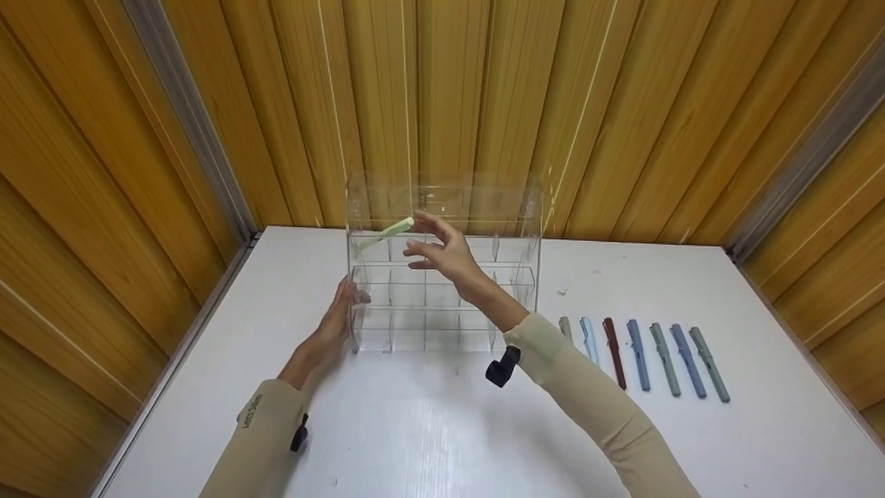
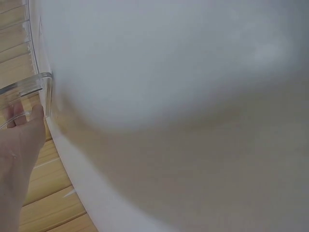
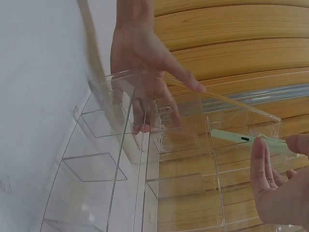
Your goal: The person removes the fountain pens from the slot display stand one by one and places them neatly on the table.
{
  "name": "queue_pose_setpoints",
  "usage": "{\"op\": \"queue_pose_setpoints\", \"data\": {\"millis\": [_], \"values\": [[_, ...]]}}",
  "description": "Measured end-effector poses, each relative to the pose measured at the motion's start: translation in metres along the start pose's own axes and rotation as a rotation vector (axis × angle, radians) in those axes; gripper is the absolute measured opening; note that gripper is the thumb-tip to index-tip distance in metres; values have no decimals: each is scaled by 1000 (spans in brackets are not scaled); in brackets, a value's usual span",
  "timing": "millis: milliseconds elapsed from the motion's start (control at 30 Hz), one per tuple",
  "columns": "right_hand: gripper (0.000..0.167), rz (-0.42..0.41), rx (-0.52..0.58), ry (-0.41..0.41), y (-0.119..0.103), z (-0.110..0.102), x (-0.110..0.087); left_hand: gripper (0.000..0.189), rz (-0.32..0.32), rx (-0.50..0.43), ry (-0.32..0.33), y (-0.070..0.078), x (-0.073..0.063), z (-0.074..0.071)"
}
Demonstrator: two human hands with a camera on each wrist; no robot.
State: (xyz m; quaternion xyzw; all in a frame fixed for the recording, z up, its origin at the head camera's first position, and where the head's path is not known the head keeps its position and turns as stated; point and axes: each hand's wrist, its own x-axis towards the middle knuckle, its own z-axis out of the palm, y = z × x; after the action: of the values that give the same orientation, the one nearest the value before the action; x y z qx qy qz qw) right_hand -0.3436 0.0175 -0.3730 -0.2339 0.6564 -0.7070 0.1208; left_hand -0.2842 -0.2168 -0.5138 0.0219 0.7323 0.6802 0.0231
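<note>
A pale green pen (image 3: 231, 137) is pinched between the thumb and fingers of my right hand (image 1: 449, 259). The pen (image 1: 397, 227) slants over an upper left compartment of a clear acrylic display stand (image 1: 442, 309), its far end down and to the left. My left hand (image 1: 337, 311) grips the stand's left side wall. In the right wrist view the left hand's thumb (image 3: 193, 84) lies along the wall's edge, and its fingers show bent through the clear plastic. At the margin of the left wrist view, the left hand (image 2: 21, 140) meets a clear edge of the stand.
Several capped pens lie in a row on the white table (image 1: 415, 429) at the right, among them a dark red pen (image 1: 614, 353) and a grey-green pen (image 1: 709, 364). My right sleeve partly covers the row's left end. A wood-look wall (image 1: 449, 104) rises behind the stand.
</note>
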Motion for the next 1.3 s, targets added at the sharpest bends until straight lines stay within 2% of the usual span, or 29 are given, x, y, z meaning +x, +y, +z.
{"op": "queue_pose_setpoints", "data": {"millis": [133, 300, 467, 633, 900, 1067, 1300], "values": [[59, 16, 50, -23, 2, 3, 6, 80, -3, 3, -1, 0, -2, -2], [52, 39, 60, -36, 3, 13, 12, 76, -16, -4, 4, 0, -4, -4], [44, 40, 44, -15, 6, 28, 16, 79, -38, 33, 16, 0, -5, -5], [38, 38, 39, 34, 8, 36, 17, 79, -32, 80, 38, -1, -5, -2], [35, 10, 59, 100, 7, 26, 16, 78, -32, 47, 16, 1, 5, 4], [35, -19, 89, 134, 6, 20, 16, 82, -44, 29, 0, 5, 10, -1], [32, -57, 59, 182, -1, 15, 8, 83, -55, 37, -31, 8, 10, -6]]}}
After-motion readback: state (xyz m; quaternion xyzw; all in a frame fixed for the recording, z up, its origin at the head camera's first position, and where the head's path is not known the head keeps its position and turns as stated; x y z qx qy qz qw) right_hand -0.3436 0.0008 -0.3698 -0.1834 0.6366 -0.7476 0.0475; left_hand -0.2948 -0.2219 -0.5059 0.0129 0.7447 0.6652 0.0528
